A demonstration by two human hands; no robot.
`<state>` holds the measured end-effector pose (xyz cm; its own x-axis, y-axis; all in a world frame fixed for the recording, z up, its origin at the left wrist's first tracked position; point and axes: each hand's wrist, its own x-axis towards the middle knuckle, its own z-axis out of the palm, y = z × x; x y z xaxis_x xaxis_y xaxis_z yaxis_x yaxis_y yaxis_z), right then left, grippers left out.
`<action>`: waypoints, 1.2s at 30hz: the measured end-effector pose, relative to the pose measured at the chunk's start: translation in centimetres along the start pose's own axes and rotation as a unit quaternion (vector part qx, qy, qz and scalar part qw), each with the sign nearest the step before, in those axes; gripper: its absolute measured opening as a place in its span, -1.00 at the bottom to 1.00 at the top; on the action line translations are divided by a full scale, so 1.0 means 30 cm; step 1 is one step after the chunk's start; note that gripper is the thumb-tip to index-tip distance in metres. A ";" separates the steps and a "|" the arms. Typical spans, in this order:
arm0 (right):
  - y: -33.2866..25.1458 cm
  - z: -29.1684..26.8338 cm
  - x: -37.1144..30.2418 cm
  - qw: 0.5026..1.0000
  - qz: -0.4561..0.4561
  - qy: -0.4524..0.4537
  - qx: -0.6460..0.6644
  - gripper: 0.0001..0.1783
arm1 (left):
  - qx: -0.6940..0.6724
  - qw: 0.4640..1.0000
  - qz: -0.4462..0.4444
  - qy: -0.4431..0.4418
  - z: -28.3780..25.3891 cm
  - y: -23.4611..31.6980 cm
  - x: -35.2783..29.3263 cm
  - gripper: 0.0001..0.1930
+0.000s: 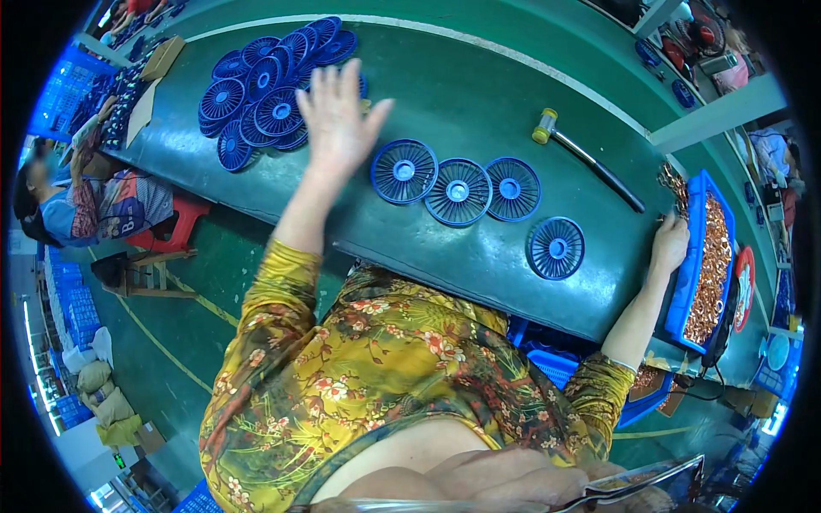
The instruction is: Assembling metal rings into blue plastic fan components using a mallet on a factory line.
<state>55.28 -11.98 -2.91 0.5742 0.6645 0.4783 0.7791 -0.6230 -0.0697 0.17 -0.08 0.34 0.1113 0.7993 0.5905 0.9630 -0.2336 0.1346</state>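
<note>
My left hand (336,128) is open with fingers spread, holding nothing visible, beside a heap of round blue slatted grilles (278,111). It hides part of the heap's right side. My right hand (670,243) is at the right of the table, fingertips pinched together by a small pile of copper-coloured metal pieces (673,181); what they hold, if anything, is too small to make out. Between my hands, three grilles (458,191) lie in a group, two of them overlapping the middle one's edges. Another grille (556,248) lies apart, nearer me.
A yellow-headed mallet (590,158) lies on the green table (445,94). Right of my right hand stands a blue tray (694,291) full of copper-coloured pieces, with a red round object (745,289) beyond. A co-worker (73,192) sits at the left near a red stool (175,222).
</note>
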 end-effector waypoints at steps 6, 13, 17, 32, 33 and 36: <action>-0.080 -0.088 -0.051 0.995 -0.084 -0.023 0.048 -0.70 | 0.110 0.986 0.073 -0.099 0.091 -0.189 0.051 -0.57; -0.317 -0.309 -0.223 0.901 -0.194 0.195 0.336 -0.87 | -0.099 0.993 -0.071 0.000 0.024 -0.175 0.064 -0.75; -0.433 -0.411 -0.336 0.870 -0.272 0.235 0.337 -0.78 | -0.310 0.946 -0.040 0.084 -0.064 0.052 0.003 -0.84; -0.725 -0.500 -0.498 0.811 -0.391 0.124 0.417 -0.77 | -0.693 0.692 -0.079 -0.187 -0.172 0.436 -0.188 -0.73; -0.735 -0.506 -0.499 0.822 -0.379 0.106 0.413 -0.81 | -0.693 0.691 -0.078 -0.189 -0.165 0.435 -0.197 -0.73; -0.746 -0.503 -0.508 0.838 -0.358 0.069 0.405 -0.84 | -0.667 0.718 -0.053 -0.193 -0.153 0.433 -0.219 -0.77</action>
<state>25.31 -14.39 4.58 -0.1038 0.6593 0.7447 0.8588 0.4371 -0.2672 10.83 -10.91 1.86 0.3626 0.8851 0.2917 -0.0925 -0.2773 0.9563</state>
